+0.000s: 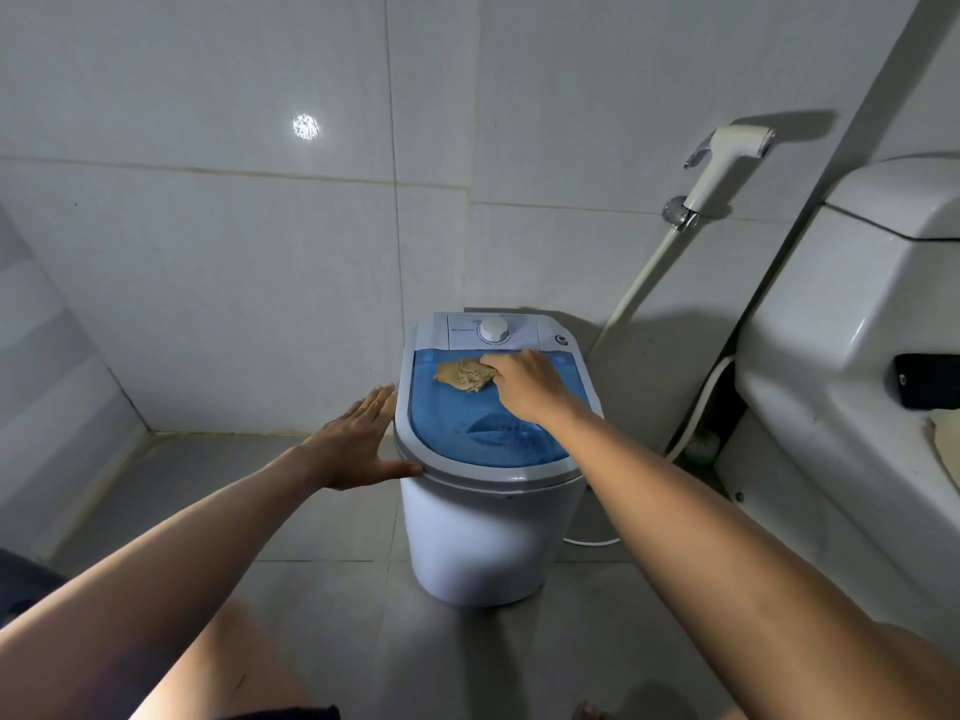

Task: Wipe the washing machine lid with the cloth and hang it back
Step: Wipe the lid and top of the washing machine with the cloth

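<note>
Head view is showing us crouched over a small washing machine [483, 537] that is standing on the bathroom floor in the corner, with a toilet [852, 356] to the right and a bidet sprayer [727, 168] hanging on the tiled wall [208, 226] behind. We are pressing the tan cloth [464, 374] flat against the blue lid [467, 423] with our right hand [524, 381], fingers drawn together on top of the fabric near the lid's back edge, just in front of the control dial [493, 328]; the cloth is lying on the lid's far left part. Starting at the back probably lets us drag the dirt toward the front rim. Our left hand [363, 444] is lying open, fingers spread, with the thumb against the machine's left rim, and we judge it is bracing the light machine so it is not sliding or tipping while the other hand is pushing. Most of the lid is looking spotted with droplets, so we reckon the wiping is far from finished, and the hanging is yet to come; no hook or rail for the cloth is showing anywhere here.
</note>
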